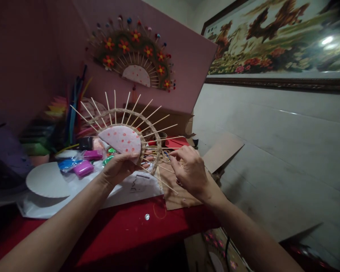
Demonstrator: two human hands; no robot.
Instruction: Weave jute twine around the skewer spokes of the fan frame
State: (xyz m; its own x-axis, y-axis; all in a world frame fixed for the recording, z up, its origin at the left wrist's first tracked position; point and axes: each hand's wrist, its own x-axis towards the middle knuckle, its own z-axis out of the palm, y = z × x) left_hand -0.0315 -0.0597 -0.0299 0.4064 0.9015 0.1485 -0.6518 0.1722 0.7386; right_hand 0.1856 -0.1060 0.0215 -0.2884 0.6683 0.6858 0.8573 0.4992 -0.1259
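My left hand [120, 166] grips a half-round fan frame [121, 139] by its lower edge, thumb on the front and fingers behind. The frame has a white centre with red dots, and thin wooden sticks [146, 121] radiate from it. Woven twine [158, 145] runs between the sticks in an arc, with another band hugging the centre. Just right of the frame, close to the stick tips, is my right hand [188, 170]. Its fingers are curled with thumb and forefinger brought together; whatever they pinch is too small to make out.
A finished fan [136, 49] with orange flowers hangs on a pink board [184, 56] behind. Coloured clay packets [83, 168] and a white disc [47, 180] lie at left. Cardboard [175, 200] and a small shiny round piece [147, 217] rest on the red cloth [116, 234].
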